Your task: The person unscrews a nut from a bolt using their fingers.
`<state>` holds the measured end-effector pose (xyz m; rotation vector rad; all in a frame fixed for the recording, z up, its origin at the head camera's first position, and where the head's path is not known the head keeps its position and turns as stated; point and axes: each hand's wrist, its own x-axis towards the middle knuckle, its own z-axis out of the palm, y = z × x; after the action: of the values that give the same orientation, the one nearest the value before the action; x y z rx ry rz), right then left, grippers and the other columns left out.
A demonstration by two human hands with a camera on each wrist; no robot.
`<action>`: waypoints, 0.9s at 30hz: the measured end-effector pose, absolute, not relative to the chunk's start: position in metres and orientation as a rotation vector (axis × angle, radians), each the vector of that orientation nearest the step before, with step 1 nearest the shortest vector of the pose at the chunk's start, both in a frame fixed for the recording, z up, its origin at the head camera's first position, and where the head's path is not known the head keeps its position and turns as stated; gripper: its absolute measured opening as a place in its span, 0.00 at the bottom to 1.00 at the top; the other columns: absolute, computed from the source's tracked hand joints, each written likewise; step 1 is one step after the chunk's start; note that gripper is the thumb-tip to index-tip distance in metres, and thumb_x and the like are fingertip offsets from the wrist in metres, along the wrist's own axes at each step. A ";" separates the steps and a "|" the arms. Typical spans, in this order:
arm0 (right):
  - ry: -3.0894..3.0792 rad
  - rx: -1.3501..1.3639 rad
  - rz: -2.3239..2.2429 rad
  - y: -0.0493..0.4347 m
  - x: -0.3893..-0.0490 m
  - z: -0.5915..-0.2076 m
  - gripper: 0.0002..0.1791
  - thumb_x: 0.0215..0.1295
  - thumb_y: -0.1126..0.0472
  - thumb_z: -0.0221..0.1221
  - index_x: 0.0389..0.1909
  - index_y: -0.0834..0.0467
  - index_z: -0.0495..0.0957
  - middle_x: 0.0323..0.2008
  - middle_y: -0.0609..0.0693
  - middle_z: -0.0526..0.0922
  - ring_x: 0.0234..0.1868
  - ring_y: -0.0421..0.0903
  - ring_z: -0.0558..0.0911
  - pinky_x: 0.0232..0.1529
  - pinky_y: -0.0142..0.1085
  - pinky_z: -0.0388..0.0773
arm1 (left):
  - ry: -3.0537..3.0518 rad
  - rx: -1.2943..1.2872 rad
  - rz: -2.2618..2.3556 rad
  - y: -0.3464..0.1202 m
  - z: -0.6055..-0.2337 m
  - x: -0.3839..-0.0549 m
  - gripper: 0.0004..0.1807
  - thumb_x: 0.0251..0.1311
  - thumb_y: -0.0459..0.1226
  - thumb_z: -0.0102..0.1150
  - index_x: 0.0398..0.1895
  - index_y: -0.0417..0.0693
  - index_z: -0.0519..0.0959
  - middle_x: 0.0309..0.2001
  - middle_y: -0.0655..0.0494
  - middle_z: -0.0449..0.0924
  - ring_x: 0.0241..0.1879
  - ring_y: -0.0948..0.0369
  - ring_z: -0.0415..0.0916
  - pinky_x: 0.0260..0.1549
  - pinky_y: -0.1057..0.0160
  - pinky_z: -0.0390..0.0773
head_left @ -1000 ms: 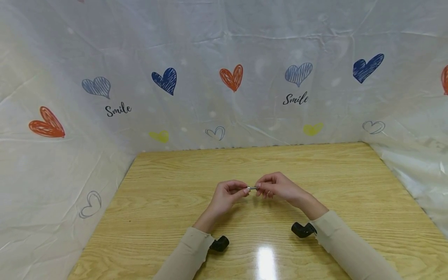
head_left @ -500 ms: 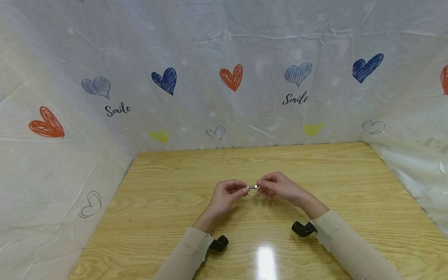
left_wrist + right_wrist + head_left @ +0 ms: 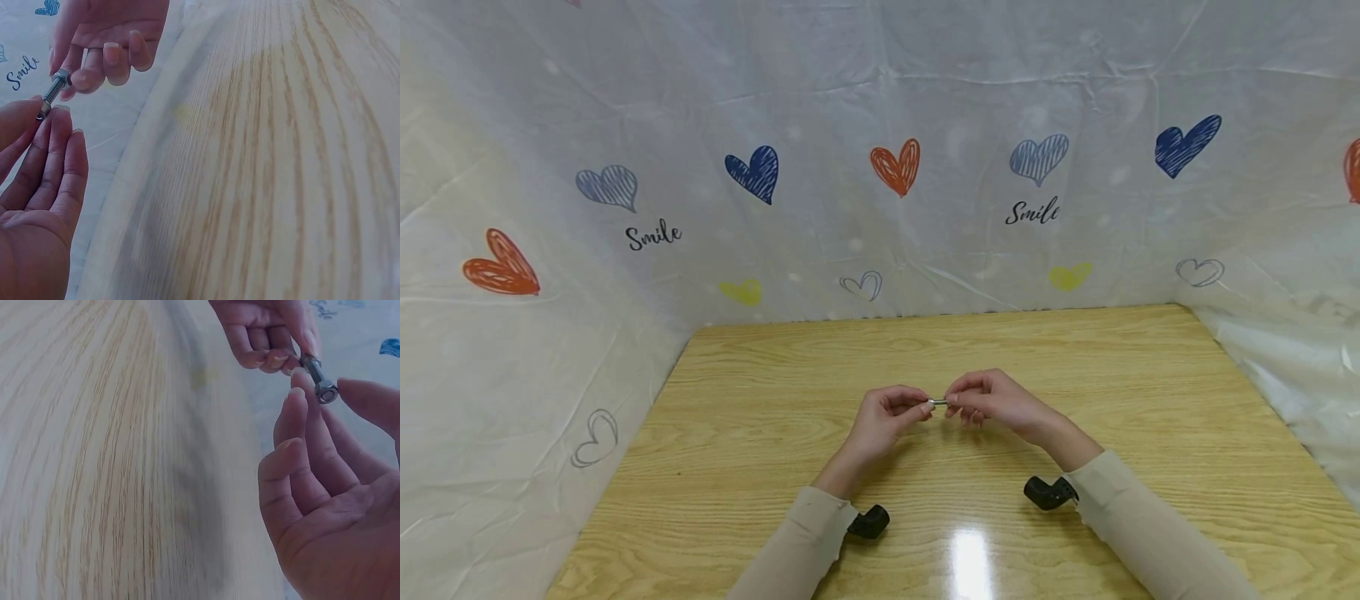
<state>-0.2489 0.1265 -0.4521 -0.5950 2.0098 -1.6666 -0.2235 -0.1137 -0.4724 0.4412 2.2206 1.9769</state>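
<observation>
A small silver bolt [image 3: 939,402] is held level above the table, between the two hands. My left hand [image 3: 882,422] pinches one end of it between thumb and fingertips, covering most of that end. In the left wrist view the threads of the bolt [image 3: 52,92] show between the hands. A hex nut [image 3: 326,394] sits around the bolt's other end, with the bolt's tip visible in its hole. The thumb and forefinger of my right hand [image 3: 1006,408] are at the nut's sides, pinching it; the other fingers curl loosely below.
Below the hands lies a wood-grain table [image 3: 775,467]. A pale sheet [image 3: 820,233] printed with hearts and "Smile" hangs behind it and along both sides. Black curved fittings [image 3: 1047,493] stick out from both sleeve cuffs.
Half a second ago the right fingertips were spread off the nut, leaving it bare; now they cover it again. My left hand keeps its hold on the bolt, almost still.
</observation>
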 end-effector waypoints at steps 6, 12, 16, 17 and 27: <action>2.020 -0.538 -1.636 0.126 -0.249 -0.451 0.23 0.80 0.53 0.55 0.51 0.71 0.81 0.40 0.64 0.87 0.36 0.57 0.85 0.33 0.36 0.79 | 2.224 0.441 1.982 -0.114 -0.473 -0.224 0.09 0.68 0.31 0.65 0.47 0.35 0.85 0.44 0.44 0.87 0.44 0.45 0.86 0.48 0.45 0.85; 2.012 -0.529 -1.621 0.125 -0.248 -0.453 0.25 0.80 0.51 0.54 0.46 0.74 0.82 0.32 0.55 0.88 0.31 0.46 0.83 0.31 0.35 0.78 | 2.229 0.470 1.983 -0.113 -0.473 -0.223 0.09 0.68 0.31 0.65 0.47 0.35 0.85 0.43 0.46 0.87 0.45 0.39 0.85 0.47 0.46 0.86; 1.995 -0.571 -1.637 0.126 -0.248 -0.453 0.23 0.80 0.55 0.54 0.49 0.74 0.81 0.36 0.61 0.88 0.31 0.46 0.82 0.31 0.34 0.78 | 2.227 0.466 1.981 -0.113 -0.472 -0.223 0.09 0.68 0.31 0.65 0.47 0.35 0.85 0.43 0.46 0.87 0.46 0.40 0.85 0.48 0.46 0.86; 1.991 -0.578 -1.642 0.126 -0.249 -0.453 0.22 0.80 0.56 0.55 0.50 0.74 0.81 0.38 0.63 0.87 0.32 0.46 0.82 0.32 0.34 0.78 | 2.225 0.461 1.981 -0.113 -0.472 -0.223 0.09 0.68 0.31 0.65 0.47 0.35 0.85 0.43 0.46 0.87 0.46 0.40 0.85 0.48 0.46 0.86; 1.990 -0.556 -1.639 0.128 -0.249 -0.453 0.22 0.78 0.54 0.57 0.57 0.70 0.78 0.45 0.67 0.86 0.36 0.52 0.82 0.33 0.35 0.78 | 2.225 0.464 1.973 -0.113 -0.473 -0.224 0.09 0.68 0.32 0.65 0.47 0.36 0.86 0.43 0.45 0.87 0.46 0.38 0.84 0.49 0.43 0.85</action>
<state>-0.2489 0.1276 -0.4533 -0.5557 1.9898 -1.6388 -0.2242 -0.1131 -0.4734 0.4644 2.2248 1.9730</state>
